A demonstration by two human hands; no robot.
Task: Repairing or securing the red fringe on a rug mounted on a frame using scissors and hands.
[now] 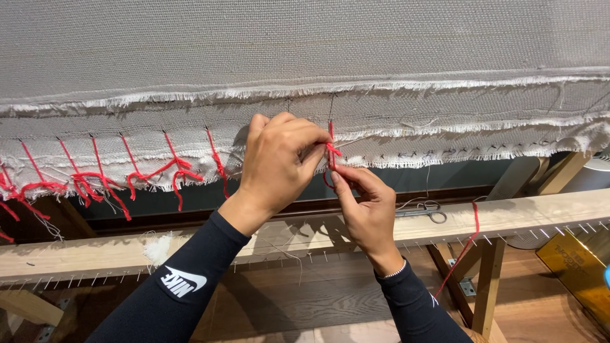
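A large grey woven canvas point(305, 57) hangs in front of me, its frayed lower edge laced with red yarn ties point(171, 168) on the left. Both of my hands meet at a red yarn strand point(331, 150) at the canvas edge. My left hand point(276, 162) pinches the strand from the left with curled fingers. My right hand point(365, 206) pinches its lower part from below. Both arms wear dark sleeves.
A wooden beam point(95, 254) studded with small nails runs across below the canvas. Small scissors point(422, 211) lie on it to the right of my hands. A loose red yarn point(467, 244) hangs over the beam. A yellow box point(575, 270) sits at the lower right.
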